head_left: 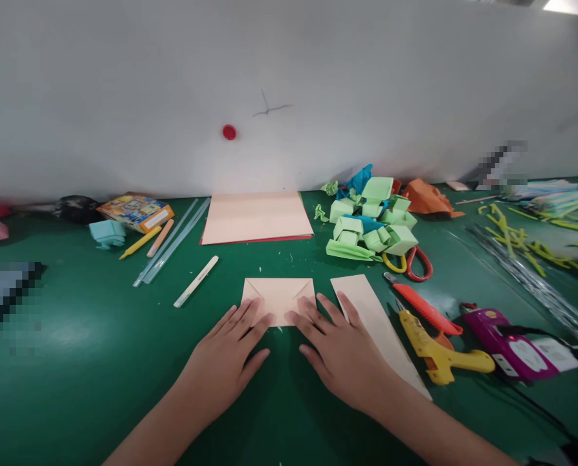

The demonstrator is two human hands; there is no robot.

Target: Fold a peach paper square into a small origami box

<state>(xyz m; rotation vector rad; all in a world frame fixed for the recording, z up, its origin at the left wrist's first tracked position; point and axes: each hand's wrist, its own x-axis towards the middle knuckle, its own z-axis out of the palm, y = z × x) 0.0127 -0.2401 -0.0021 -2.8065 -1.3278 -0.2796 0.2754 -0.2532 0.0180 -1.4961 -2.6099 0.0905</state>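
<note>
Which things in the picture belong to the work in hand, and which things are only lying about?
In hand:
folded peach paper, under left hand and right hand
perhaps peach strip, partly hidden by right hand

Seemingly just lying about:
yellow glue gun
red cutter
green paper pieces
patterned box

light: even, rather dim | bright patch (pixel 570 6): upper right corner | desk (pixel 89 395): soft sheen at left, darker shadow at lower centre | wall (pixel 123 97): flat grey | focus: centre fairly sharp | pixelated blocks (pixel 7 294): left edge, right side | wide-angle stretch toward edges
</note>
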